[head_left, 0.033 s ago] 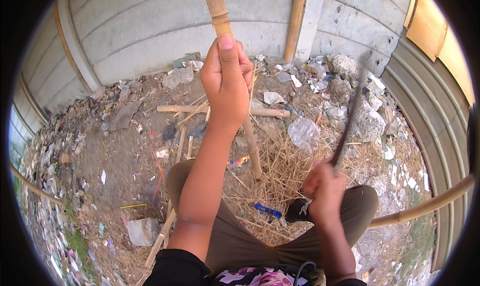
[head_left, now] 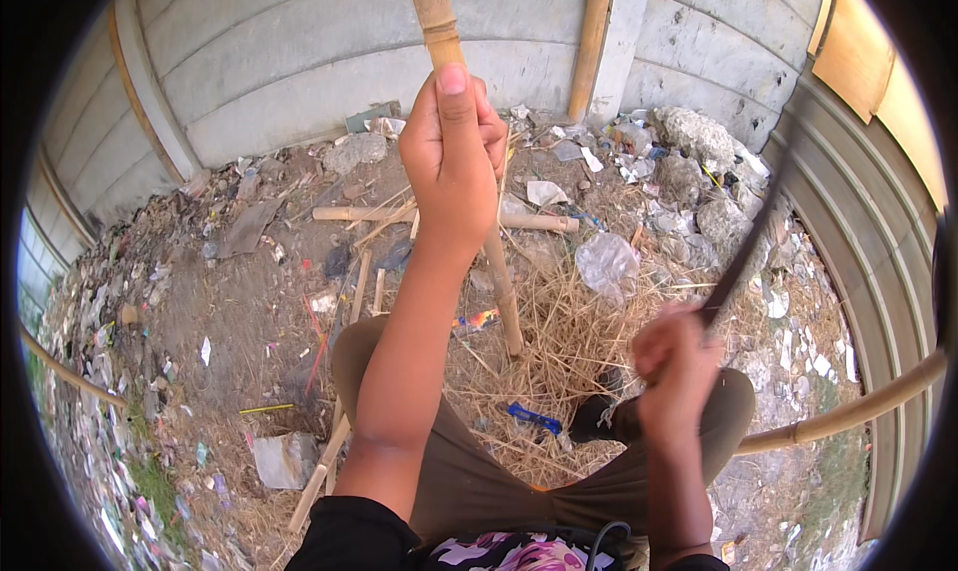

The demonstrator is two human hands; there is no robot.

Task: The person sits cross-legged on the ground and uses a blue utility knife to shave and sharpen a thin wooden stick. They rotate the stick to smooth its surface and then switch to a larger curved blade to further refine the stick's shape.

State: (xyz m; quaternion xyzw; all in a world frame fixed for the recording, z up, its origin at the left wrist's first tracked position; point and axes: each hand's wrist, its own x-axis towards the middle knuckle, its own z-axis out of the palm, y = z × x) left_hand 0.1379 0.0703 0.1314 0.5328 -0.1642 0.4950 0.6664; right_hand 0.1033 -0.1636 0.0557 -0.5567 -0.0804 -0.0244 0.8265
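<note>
My left hand (head_left: 454,147) is closed round a split length of bamboo (head_left: 435,22), thumb along its face just below a node. The bamboo's top runs out of view at the upper edge. Below my wrist a bamboo piece (head_left: 505,306) slants down to the straw; it looks like the same length, though my hand hides the join. In my right hand (head_left: 677,371), above my right knee, is a machete (head_left: 753,237) with a long dark blade tilted up and to the right. Hand and blade are blurred by motion, and the blade stands apart from the bamboo.
A bamboo pole (head_left: 544,223) lies crosswise ahead, and bamboo strips (head_left: 334,451) lie left of my leg. Cut straw (head_left: 569,371), a blue-handled tool (head_left: 534,418) and litter cover the ground. Rubble (head_left: 699,137) sits before the concrete wall (head_left: 379,52); a curved pole (head_left: 848,416) is at right.
My right hand has swung to the right and slightly down with the machete, its blade leaning further right. My left hand and the bamboo have hardly moved.
</note>
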